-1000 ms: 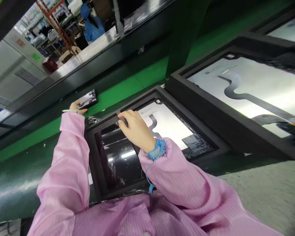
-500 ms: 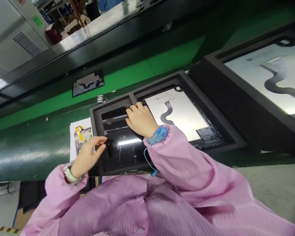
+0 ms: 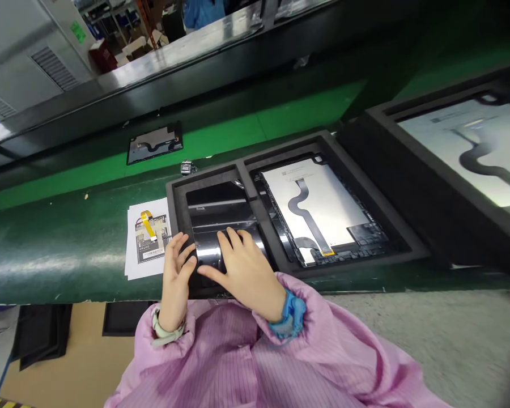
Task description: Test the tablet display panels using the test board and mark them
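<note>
A glossy black panel lies in the left compartment of a black foam tray. My right hand is over the near part of this panel, fingers spread and thumb stretched to the left. At the panel's near left edge is my left hand, its fingers apart and slightly bent. Whether either hand touches the panel I cannot tell. In the tray's right compartment lies a tablet screen assembly with a pale back and a dark curved ribbon cable.
Left of the tray, white paper lies under a small circuit board with a yellow flex cable. Another screen unit and a small metallic item are farther back. A second foam tray stands at right.
My right hand has moved from the panel's far right corner toward its near side. My left hand has shifted slightly right and nearer to me. The camera view has shifted.
</note>
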